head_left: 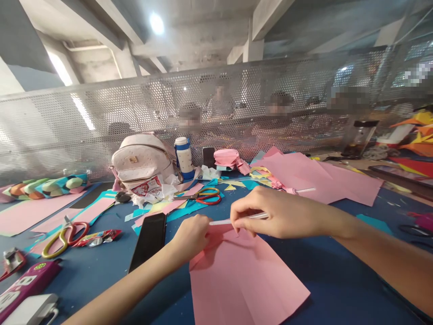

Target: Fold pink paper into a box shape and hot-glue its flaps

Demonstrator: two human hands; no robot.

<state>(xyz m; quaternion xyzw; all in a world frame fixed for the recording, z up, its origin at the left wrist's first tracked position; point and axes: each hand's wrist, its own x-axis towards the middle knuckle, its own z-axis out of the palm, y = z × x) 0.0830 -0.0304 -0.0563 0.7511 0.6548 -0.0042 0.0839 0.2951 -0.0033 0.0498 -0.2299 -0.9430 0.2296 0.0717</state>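
- In the head view, we see our left hand (193, 231) with its grip folded together at the left end of a white stick (220, 222); the fingertips are hidden, so we cannot tell whether it clamps the stick alone or the paper too.
- Our right hand (265, 212) has its grip closed around the same stick, which passes between thumb and curled index finger, with the right end showing under the palm; the fingertips meet close to the paper's upper edge.
- The pink sheet (250, 280) lies before us on the blue bench (98, 280), the stick along its far edge, its near part spreading toward us between our forearms.
- Just left of our left hand we have a black phone (149, 241), and farther left a pair of scissors (69, 237) standing open-handled beside a wrapped snack (99, 238).
- Beyond our hands lie red-and-yellow scissors (207, 196) on paper scraps, a pale backpack (145, 158) and a white bottle (184, 158).
- More pink paper (324, 176) spreads beyond our right hand.
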